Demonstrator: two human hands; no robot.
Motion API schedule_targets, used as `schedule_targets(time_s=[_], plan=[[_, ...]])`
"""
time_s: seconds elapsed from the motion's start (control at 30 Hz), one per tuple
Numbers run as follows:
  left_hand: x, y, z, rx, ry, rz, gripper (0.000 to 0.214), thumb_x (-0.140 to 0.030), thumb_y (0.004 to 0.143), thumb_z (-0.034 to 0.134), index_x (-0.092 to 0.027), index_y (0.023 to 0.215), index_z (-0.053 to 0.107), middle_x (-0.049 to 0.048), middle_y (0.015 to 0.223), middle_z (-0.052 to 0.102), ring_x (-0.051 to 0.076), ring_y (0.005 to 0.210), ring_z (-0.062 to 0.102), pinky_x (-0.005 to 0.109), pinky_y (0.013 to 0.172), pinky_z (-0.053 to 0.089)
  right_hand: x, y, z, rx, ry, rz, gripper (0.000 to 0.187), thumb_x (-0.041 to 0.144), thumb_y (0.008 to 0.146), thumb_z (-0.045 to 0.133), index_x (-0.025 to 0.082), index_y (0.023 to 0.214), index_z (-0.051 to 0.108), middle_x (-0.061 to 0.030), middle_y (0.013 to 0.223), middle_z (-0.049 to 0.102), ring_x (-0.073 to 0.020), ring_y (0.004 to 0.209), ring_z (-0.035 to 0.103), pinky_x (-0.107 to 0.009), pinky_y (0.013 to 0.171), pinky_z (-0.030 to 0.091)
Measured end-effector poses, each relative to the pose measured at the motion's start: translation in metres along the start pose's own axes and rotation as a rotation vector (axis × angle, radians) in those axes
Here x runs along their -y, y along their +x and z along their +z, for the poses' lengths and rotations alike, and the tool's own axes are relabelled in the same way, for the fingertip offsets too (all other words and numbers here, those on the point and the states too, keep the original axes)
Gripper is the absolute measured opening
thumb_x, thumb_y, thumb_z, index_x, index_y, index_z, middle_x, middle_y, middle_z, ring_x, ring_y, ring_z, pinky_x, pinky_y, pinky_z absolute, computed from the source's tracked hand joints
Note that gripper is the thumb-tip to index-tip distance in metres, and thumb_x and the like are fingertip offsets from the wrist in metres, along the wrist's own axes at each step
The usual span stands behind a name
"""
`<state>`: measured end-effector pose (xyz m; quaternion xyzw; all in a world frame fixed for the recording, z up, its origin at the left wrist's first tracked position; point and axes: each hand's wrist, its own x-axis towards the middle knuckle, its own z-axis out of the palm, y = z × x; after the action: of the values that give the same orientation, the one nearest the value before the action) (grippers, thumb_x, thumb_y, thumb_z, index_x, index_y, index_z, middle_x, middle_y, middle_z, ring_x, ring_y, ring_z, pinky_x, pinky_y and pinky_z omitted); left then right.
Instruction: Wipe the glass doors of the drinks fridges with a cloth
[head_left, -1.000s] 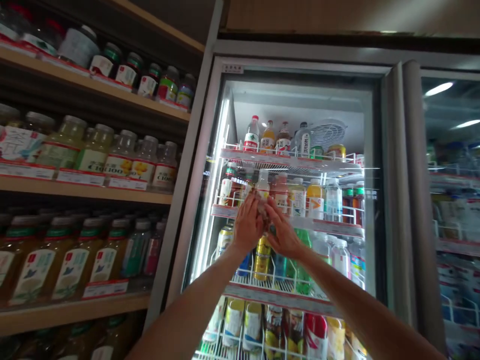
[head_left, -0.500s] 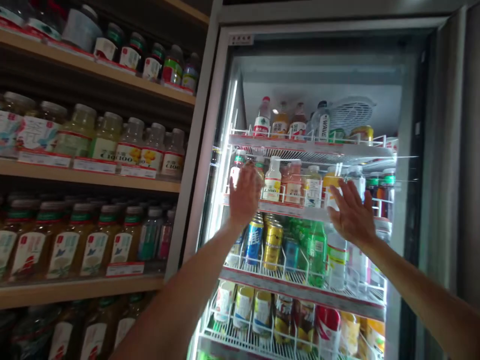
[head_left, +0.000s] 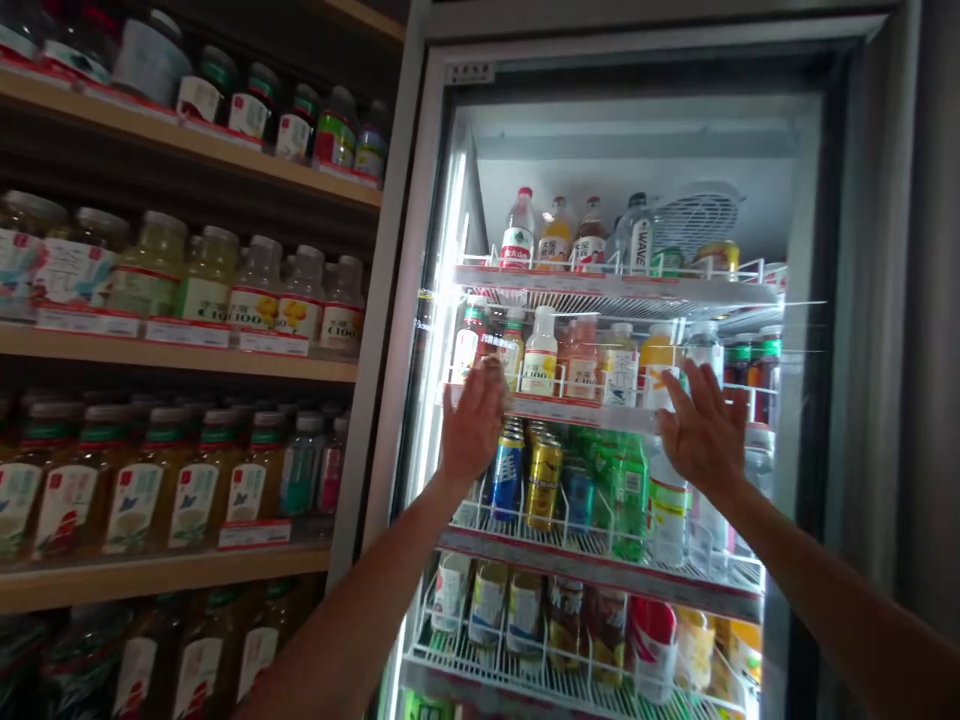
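Observation:
My left hand is raised with its fingers stretched upward, blurred at the tips, in front of the left part of a lit drinks fridge. Beside it to the right, my right hand is up with its fingers spread and nothing in it. Both palms face the glass door; whether they touch it I cannot tell. Just behind the left fingertips stand a white-labelled bottle and a cream C100 bottle. An orange drink bottle is near the right fingertips.
Wooden shelves with rows of juice bottles stand at the left. Inside the fridge, wire racks hold a blue can, a gold can, green bottles and other drinks. The metal door frame borders the fridge.
My left hand has shifted a little down and left across the view. The right hand stays nearly where it was, with its fingers spread. The view has moved slightly.

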<state>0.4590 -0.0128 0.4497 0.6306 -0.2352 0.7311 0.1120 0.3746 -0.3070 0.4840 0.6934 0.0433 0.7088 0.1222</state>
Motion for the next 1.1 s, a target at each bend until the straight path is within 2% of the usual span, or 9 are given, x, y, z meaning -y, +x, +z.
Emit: schedule_targets(time_s=[0.1, 0.3, 0.47, 0.53, 0.67, 0.73, 0.9, 0.97, 1.1], plan=[[0.005, -0.005, -0.004, -0.064, 0.051, -0.131, 0.051, -0.024, 0.092, 0.035, -0.016, 0.142, 0.028, 0.0134, 0.146, 0.033, 0.021, 0.139, 0.022, 0.046, 0.114, 0.009, 0.000, -0.003, 0.001, -0.019, -0.008, 0.021, 0.048, 0.039, 0.092, 0.033, 0.021, 0.135, 0.042, -0.0118, 0.147, 0.034, -0.0273, 0.136, 0.029, -0.051, 0.108, 0.018], [-0.058, -0.046, -0.005, 0.070, -0.094, 0.423, 0.046, -0.018, 0.088, 0.040, -0.023, 0.134, 0.042, 0.0021, 0.144, 0.040, 0.017, 0.140, 0.019, 0.044, 0.116, 0.007, -0.009, -0.009, -0.002, 0.017, 0.011, -0.049, 0.052, 0.040, 0.091, 0.035, 0.021, 0.139, 0.038, -0.0121, 0.147, 0.034, -0.0280, 0.137, 0.029, -0.051, 0.110, 0.016], [-0.003, -0.049, -0.016, 0.026, 0.016, -0.031, 0.048, -0.019, 0.090, 0.039, -0.019, 0.139, 0.036, 0.0104, 0.145, 0.035, 0.019, 0.139, 0.022, 0.045, 0.115, 0.007, -0.010, -0.014, -0.003, -0.012, 0.038, -0.036, 0.051, 0.040, 0.090, 0.035, 0.019, 0.136, 0.041, -0.0115, 0.146, 0.036, -0.0279, 0.136, 0.030, -0.053, 0.110, 0.015], [-0.003, -0.052, -0.016, 0.003, 0.026, -0.084, 0.050, -0.019, 0.090, 0.039, -0.018, 0.140, 0.034, 0.0118, 0.147, 0.030, 0.021, 0.140, 0.019, 0.046, 0.115, 0.008, -0.009, -0.015, -0.003, -0.006, 0.052, -0.022, 0.051, 0.039, 0.091, 0.035, 0.018, 0.137, 0.041, -0.0116, 0.147, 0.035, -0.0280, 0.136, 0.029, -0.053, 0.110, 0.015], [-0.043, -0.070, -0.010, 0.079, -0.091, 0.298, 0.047, -0.016, 0.089, 0.041, -0.022, 0.135, 0.041, 0.0060, 0.143, 0.039, 0.019, 0.139, 0.020, 0.045, 0.115, 0.008, -0.009, -0.014, -0.004, 0.007, 0.049, -0.016, 0.051, 0.040, 0.091, 0.033, 0.016, 0.135, 0.043, -0.0125, 0.146, 0.037, -0.0280, 0.136, 0.029, -0.053, 0.110, 0.015], [-0.044, -0.073, -0.011, 0.104, -0.104, 0.343, 0.044, -0.016, 0.089, 0.040, -0.023, 0.132, 0.045, 0.0041, 0.140, 0.044, 0.017, 0.139, 0.022, 0.044, 0.116, 0.008, -0.010, -0.014, -0.004, 0.018, 0.050, -0.011, 0.051, 0.040, 0.091, 0.034, 0.017, 0.135, 0.043, -0.0119, 0.146, 0.036, -0.0278, 0.136, 0.029, -0.053, 0.110, 0.015], [0.014, -0.064, -0.018, -0.047, 0.044, -0.158, 0.043, -0.021, 0.091, 0.041, -0.019, 0.134, 0.043, 0.0120, 0.146, 0.034, 0.018, 0.139, 0.022, 0.043, 0.114, 0.009, -0.004, -0.021, -0.002, 0.008, 0.028, 0.057, 0.049, 0.038, 0.091, 0.036, 0.021, 0.136, 0.042, -0.0099, 0.147, 0.034, -0.0266, 0.137, 0.028, -0.052, 0.110, 0.014], [0.016, -0.069, -0.019, -0.106, 0.063, -0.265, 0.045, -0.020, 0.090, 0.042, -0.017, 0.135, 0.041, 0.0137, 0.149, 0.027, 0.020, 0.140, 0.020, 0.044, 0.114, 0.010, 0.000, -0.028, 0.000, -0.023, 0.009, 0.126, 0.048, 0.038, 0.091, 0.035, 0.021, 0.135, 0.043, -0.0106, 0.147, 0.034, -0.0267, 0.137, 0.028, -0.051, 0.110, 0.015], [-0.025, -0.092, -0.018, 0.040, -0.082, 0.171, 0.049, -0.014, 0.088, 0.041, -0.020, 0.137, 0.039, 0.0094, 0.147, 0.033, 0.020, 0.140, 0.020, 0.044, 0.114, 0.012, 0.001, -0.042, 0.003, -0.075, 0.012, 0.181, 0.049, 0.037, 0.090, 0.033, 0.019, 0.135, 0.044, -0.0115, 0.147, 0.033, -0.0269, 0.137, 0.029, -0.050, 0.110, 0.015]])
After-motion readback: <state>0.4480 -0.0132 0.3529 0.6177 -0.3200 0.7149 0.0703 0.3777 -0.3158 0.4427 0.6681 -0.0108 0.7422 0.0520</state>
